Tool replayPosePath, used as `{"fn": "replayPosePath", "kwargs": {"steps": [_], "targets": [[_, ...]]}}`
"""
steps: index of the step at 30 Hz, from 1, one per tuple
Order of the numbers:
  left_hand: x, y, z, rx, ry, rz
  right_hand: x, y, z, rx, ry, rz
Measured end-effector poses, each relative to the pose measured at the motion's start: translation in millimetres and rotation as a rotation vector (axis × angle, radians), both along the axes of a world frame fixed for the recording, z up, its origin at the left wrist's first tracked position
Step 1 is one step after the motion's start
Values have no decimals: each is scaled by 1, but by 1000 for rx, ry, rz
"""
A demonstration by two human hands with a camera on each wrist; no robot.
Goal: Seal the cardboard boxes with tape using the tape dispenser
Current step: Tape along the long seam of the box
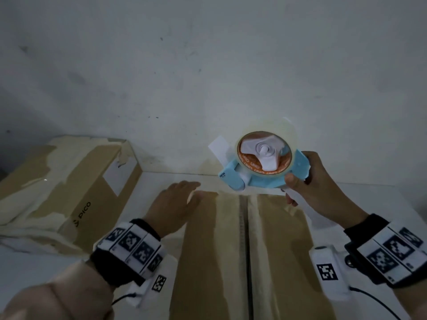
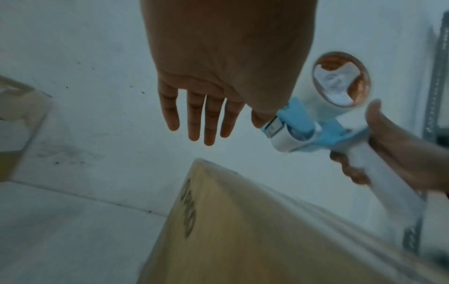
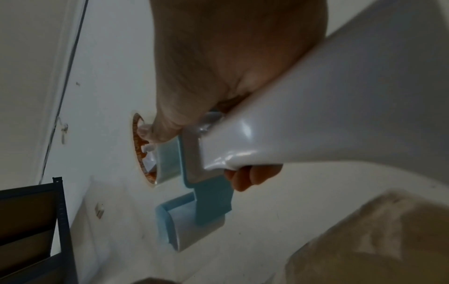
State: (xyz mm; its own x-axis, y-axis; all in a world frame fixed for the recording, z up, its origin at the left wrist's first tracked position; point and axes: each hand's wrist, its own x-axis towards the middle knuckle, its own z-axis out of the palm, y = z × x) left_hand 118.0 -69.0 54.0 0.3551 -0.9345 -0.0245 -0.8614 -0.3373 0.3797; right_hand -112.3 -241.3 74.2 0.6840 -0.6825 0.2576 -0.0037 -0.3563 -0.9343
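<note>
Blue tape dispenser point(image 1: 258, 174) gripped by its handle in my right hand point(image 1: 323, 181), hovering right-centre of frame just above the far end of the cardboard box point(image 1: 277, 250), its seam running down-frame toward me, my left hand point(image 1: 175, 204) flat, fingers straight, beside it.

Open tabletop point(image 1: 161, 181) lies between the taped box point(image 1: 69, 181) and the near box point(image 1: 277, 239); the wall point(image 1: 208, 77) blocks beyond.

Left hand point(image 2: 218, 67) is hovering with fingers straight over the cardboard box point(image 2: 243, 230), while the right hand point(image 2: 401, 153) is gripping the tape dispenser point(image 2: 323, 123) just beside it.
</note>
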Motion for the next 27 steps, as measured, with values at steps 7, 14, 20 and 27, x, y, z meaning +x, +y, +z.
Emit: {"fn": "replayPosePath", "kwargs": {"steps": [7, 14, 20, 27], "targets": [[-1, -45, 18, -65, 455, 96, 18, -5, 1, -78, -136, 98], [-12, -58, 16, -122, 835, 40, 21, -6, 1, -24, -184, 148], [-9, -57, 17, -158, 958, 109, 20, -6, 1, -29, -191, 174], [-3, -54, 26, -68, 1011, 99, 22, -5, 0, -11, -192, 227]]}}
